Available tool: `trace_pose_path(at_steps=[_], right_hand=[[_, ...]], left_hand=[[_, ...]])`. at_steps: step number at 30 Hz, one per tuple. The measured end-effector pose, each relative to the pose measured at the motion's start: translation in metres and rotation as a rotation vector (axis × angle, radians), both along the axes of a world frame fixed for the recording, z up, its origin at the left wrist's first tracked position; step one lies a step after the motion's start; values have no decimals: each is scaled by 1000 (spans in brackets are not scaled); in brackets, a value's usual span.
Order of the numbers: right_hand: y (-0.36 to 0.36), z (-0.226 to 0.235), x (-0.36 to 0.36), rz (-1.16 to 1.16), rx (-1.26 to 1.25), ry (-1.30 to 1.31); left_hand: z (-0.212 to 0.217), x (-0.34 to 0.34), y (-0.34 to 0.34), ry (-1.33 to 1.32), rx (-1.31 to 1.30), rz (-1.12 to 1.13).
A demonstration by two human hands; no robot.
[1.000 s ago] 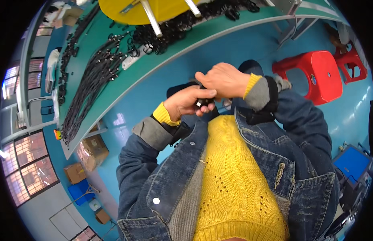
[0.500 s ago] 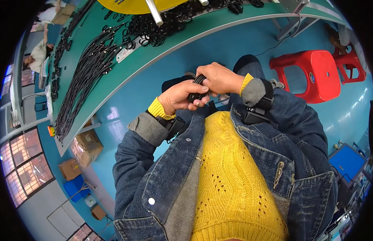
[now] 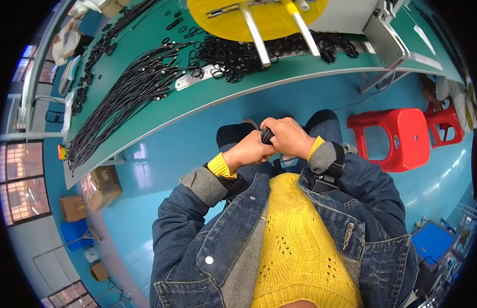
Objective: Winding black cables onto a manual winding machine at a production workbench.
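A small coil of black cable is held in front of my knees, beyond the table's near edge. My left hand is closed round its lower left part. My right hand wraps it from the right, knuckles up, touching the left hand. Only a short ribbed piece of the coil shows between them; the fingertips are mostly hidden. On the green table ahead lies a long bundle of black cables with metal plug ends, beside a heap of black cable loops.
A yellow round plate with metal rods overhangs the table's front. A white label strip lies between bundle and heap. Red stools stand at right, cardboard boxes on the floor at left. A metal bracket stands farther right.
The view has tilted up, bringing more of the table and yellow plate in. Both hands have turned and closed further over the coil, so less of it shows.
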State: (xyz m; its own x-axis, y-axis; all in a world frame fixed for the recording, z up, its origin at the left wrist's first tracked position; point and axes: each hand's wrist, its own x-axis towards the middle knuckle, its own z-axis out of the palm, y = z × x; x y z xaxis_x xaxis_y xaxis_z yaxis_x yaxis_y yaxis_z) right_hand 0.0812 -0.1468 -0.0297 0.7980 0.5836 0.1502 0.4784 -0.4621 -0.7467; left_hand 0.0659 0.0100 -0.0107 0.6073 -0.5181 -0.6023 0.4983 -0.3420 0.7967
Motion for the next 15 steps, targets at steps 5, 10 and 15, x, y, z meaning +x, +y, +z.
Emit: trace_pose_path(at_steps=[5, 10, 15], right_hand=[[11, 11, 6, -19, -101, -34], [-8, 34, 24, 165, 38, 262], [-30, 45, 75, -387, 89, -354]], left_hand=[[-15, -4, 3, -84, -18, 104], [-5, -5, 9, 78, -72, 250], [11, -7, 4, 104, -222, 289]])
